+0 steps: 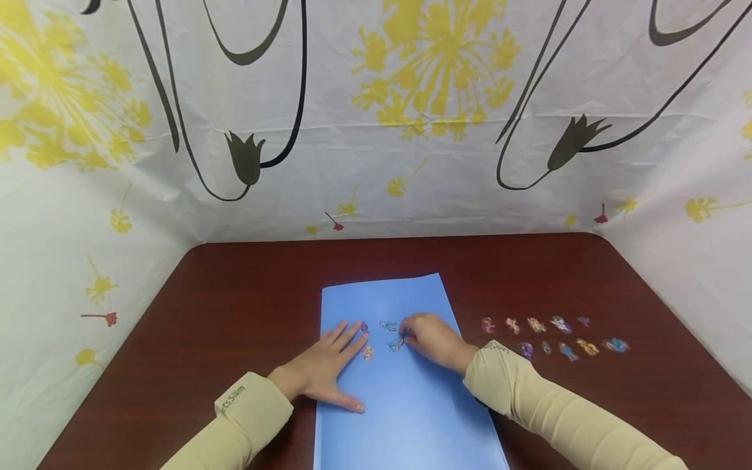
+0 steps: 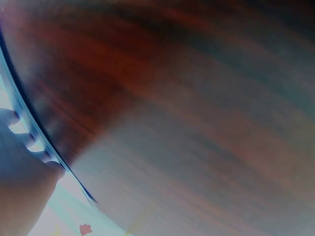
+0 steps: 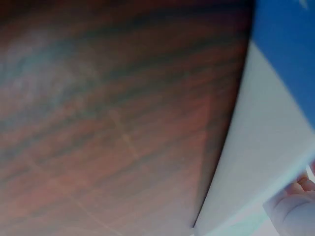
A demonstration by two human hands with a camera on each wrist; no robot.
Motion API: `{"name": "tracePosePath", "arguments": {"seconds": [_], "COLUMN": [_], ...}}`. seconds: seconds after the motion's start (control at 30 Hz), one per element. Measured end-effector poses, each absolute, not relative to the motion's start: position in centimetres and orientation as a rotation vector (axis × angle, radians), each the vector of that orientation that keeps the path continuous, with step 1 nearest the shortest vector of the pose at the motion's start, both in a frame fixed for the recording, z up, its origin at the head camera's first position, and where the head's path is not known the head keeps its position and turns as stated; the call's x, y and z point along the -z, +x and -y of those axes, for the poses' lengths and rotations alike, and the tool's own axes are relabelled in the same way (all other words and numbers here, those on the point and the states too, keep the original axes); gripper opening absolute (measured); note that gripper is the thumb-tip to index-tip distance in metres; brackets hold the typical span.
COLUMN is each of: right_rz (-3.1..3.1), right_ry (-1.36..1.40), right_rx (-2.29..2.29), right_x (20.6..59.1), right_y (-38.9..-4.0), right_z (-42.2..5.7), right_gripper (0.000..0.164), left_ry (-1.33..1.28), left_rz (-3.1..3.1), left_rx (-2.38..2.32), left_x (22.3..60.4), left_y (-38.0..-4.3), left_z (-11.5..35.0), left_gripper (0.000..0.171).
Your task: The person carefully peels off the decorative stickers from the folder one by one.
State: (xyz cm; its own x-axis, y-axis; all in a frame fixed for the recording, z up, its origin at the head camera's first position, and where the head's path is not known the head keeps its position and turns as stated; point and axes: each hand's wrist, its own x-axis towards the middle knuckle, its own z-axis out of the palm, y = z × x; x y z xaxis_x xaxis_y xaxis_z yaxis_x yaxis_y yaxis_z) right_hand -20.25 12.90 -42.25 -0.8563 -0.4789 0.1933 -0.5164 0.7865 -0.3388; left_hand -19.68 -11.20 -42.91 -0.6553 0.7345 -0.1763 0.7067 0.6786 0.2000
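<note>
A blue sheet (image 1: 405, 405) lies lengthwise on the dark wooden table. My left hand (image 1: 323, 365) rests on its left part with fingers spread, beside a purple cutout sticker (image 1: 364, 327) and an orange-pink sticker (image 1: 368, 352). Farther right, my right hand (image 1: 435, 339) has its fingers curled at a blue sticker (image 1: 396, 343) and pinches its right edge. Another light-blue sticker (image 1: 388, 324) lies just above that one. In the left wrist view the left hand (image 2: 24, 172) shows at the sheet's edge; only part of the right hand (image 3: 295, 206) appears in the right wrist view.
To the right of the sheet, several small colourful stickers (image 1: 536, 324) lie in two rows on the table (image 1: 247, 294). A white cloth (image 1: 329, 78) printed with flowers hangs behind the table and along both sides.
</note>
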Motion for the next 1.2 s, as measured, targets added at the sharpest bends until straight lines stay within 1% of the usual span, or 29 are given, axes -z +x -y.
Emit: {"name": "tracePosePath", "arguments": {"seconds": [0.17,0.5,0.7,0.8,1.2], "right_rz": [2.88,2.928,2.902,2.913,2.911], "right_ry": [0.844,0.928,1.019,1.036,0.998], "right_rx": [-0.495,-0.496,-0.617,-0.709,-1.04], "right_x": [42.3,42.1,42.0,41.8,41.6], "right_y": [-20.2,-20.6,-21.0,-21.2,-21.6], "right_z": [-12.8,-13.0,-13.4,-13.5,-13.5], "right_gripper": [0.009,0.008,0.011,0.01,0.011], "left_ry": [1.164,1.162,1.165,1.167,1.174], "left_rz": [-2.653,-2.651,-2.648,-2.649,-2.658], "left_rx": [-0.167,-0.182,-0.176,-0.17,-0.176], "left_x": [42.8,43.1,43.3,43.2,43.1], "left_y": [-19.7,-19.6,-19.6,-19.6,-19.6], "left_z": [11.2,11.3,11.3,11.3,11.2], "left_gripper": [0.112,0.111,0.112,0.112,0.112]}}
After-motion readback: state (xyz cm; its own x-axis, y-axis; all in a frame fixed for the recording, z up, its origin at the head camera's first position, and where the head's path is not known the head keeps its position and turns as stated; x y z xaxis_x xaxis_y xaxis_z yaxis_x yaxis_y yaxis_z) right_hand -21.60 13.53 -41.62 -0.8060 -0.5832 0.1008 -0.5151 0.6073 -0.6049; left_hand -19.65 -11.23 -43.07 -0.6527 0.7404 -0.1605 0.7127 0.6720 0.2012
